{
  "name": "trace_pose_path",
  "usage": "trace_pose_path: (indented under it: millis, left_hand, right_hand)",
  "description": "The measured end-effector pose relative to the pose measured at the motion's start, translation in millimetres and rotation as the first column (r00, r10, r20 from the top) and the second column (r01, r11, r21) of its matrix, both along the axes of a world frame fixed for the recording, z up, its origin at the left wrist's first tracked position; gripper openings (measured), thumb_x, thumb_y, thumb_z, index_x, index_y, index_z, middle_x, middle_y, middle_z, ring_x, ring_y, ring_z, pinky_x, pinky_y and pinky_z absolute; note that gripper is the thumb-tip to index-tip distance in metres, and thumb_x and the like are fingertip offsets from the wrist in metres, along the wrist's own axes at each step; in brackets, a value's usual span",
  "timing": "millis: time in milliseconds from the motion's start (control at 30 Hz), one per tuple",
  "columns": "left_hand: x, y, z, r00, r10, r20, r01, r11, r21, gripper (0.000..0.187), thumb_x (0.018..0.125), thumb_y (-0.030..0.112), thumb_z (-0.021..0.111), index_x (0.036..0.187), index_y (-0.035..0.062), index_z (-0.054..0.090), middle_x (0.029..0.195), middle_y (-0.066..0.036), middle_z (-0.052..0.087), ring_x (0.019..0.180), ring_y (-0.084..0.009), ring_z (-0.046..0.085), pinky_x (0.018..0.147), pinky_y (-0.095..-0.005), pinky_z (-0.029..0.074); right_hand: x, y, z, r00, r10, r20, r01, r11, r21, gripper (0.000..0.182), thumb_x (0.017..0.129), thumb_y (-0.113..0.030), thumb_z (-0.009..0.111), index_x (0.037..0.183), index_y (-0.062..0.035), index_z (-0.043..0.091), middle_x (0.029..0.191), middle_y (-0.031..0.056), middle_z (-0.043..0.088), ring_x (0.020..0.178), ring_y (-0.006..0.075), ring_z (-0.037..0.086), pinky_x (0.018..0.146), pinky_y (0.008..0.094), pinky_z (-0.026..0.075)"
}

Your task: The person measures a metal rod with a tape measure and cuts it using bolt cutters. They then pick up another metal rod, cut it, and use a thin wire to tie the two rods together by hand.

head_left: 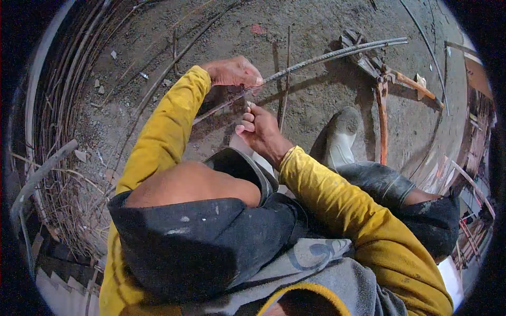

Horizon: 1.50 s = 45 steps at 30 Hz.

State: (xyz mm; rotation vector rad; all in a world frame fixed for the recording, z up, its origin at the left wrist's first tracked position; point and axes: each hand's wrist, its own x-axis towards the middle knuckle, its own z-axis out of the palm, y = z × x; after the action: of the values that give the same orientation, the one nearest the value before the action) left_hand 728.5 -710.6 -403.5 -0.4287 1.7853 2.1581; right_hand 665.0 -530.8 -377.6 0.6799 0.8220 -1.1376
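Note:
Two long ribbed steel bars point(337, 53) lie side by side, running from the upper right down past my hands. My left hand point(234, 72) reaches over them from the left, its fingers pressed together at the bars. Just below, my right hand point(259, 129) is closed, thumb and index finger pinched around a small piece too small to name. Thin dark material shows between the two hands. Beneath the bars, a thin upright rod point(286, 79) crosses on the ground.
A bolt cutter point(383, 95) with orange handles rests on the rough ground at the right. My boot point(341, 137) stands near it. Bundled rods point(55, 105) curve along the left edge, with a thicker bent bar point(45, 168) at the lower left.

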Motion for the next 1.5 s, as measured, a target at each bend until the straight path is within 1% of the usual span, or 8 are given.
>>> trace_pose_path:
  millis: [433,500,633,833,1233,1333,1400,1500]
  left_hand:
    - [0,-2,-2,1.000,-0.022,0.008,0.023,0.992,-0.125,0.037,0.084,0.037,0.061,0.078,0.0002,0.063,0.068,0.000,0.053,0.069,-0.0103,0.048,0.063,-0.0268,0.038]
    - [0,0,-4,0.996,-0.026,-0.081,0.015,0.991,-0.136,0.039,0.088,0.037,0.055,0.068,0.0046,0.050,0.064,0.005,0.043,0.065,-0.0063,0.040,0.058,-0.0253,0.034]
    - [-1,-2,0,0.996,-0.070,-0.059,0.061,0.989,-0.137,0.039,0.088,0.038,0.055,0.072,0.0028,0.055,0.066,0.005,0.048,0.066,-0.0067,0.042,0.060,-0.0255,0.036]
    - [-1,1,-9,0.999,0.034,-0.008,-0.034,0.999,-0.020,0.032,0.085,0.032,0.062,0.079,0.0007,0.064,0.068,0.001,0.055,0.067,-0.0088,0.048,0.061,-0.0253,0.039]
    - [1,0,-7,0.999,-0.030,-0.029,0.024,0.979,-0.203,0.036,0.085,0.035,0.058,0.078,0.0003,0.063,0.068,0.001,0.055,0.067,-0.0099,0.048,0.062,-0.0270,0.040]
    - [2,1,-6,1.000,0.016,-0.016,-0.019,0.988,-0.153,0.037,0.085,0.038,0.058,0.077,0.0019,0.063,0.068,0.001,0.055,0.066,-0.0097,0.047,0.061,-0.0262,0.039]
    - [3,0,-5,0.998,-0.020,-0.054,0.012,0.990,-0.139,0.036,0.086,0.037,0.057,0.076,0.0021,0.059,0.069,0.004,0.051,0.068,-0.0085,0.044,0.061,-0.0268,0.037]
    - [2,0,-3,0.997,-0.033,-0.071,0.024,0.993,-0.115,0.037,0.087,0.038,0.056,0.074,0.0030,0.059,0.069,0.004,0.051,0.069,-0.0085,0.043,0.062,-0.0265,0.037]
  right_hand:
    - [13,-22,18,1.000,-0.025,-0.009,0.025,1.000,-0.002,0.023,0.099,-0.023,0.034,0.081,-0.0104,0.041,0.060,-0.0036,0.036,0.047,0.0095,0.033,0.052,0.0268,0.041]
    - [14,-23,19,0.998,-0.064,0.000,0.064,0.997,0.036,0.019,0.097,-0.022,0.040,0.080,-0.0134,0.042,0.056,-0.0052,0.034,0.041,0.0090,0.031,0.047,0.0276,0.039]
    - [17,-27,25,0.998,-0.055,-0.007,0.055,0.998,0.006,0.019,0.097,-0.023,0.039,0.081,-0.0131,0.042,0.056,-0.0047,0.034,0.042,0.0096,0.031,0.047,0.0279,0.039]
    - [17,-31,22,0.998,-0.055,-0.044,0.056,0.998,0.011,0.018,0.097,-0.021,0.041,0.081,-0.0121,0.043,0.057,-0.0037,0.035,0.042,0.0108,0.032,0.048,0.0291,0.040]
    - [16,-16,6,0.995,-0.058,-0.080,0.054,0.997,-0.052,0.015,0.095,-0.020,0.044,0.082,-0.0111,0.046,0.055,-0.0043,0.035,0.042,0.0099,0.031,0.050,0.0297,0.040]
    - [2,-8,-11,0.983,-0.042,-0.179,0.055,0.996,0.066,0.017,0.093,-0.020,0.046,0.079,-0.0110,0.046,0.056,-0.0037,0.038,0.041,0.0095,0.033,0.047,0.0293,0.041]
    - [-10,-5,-18,0.883,0.139,-0.448,-0.089,0.987,0.131,0.019,0.092,-0.021,0.048,0.077,-0.0094,0.049,0.059,-0.0024,0.042,0.041,0.0096,0.037,0.044,0.0295,0.043]
    - [-20,1,-18,0.742,0.301,-0.599,-0.271,0.952,0.143,0.019,0.088,-0.022,0.054,0.079,-0.0051,0.052,0.062,0.0016,0.049,0.041,0.0132,0.045,0.042,0.0317,0.046]
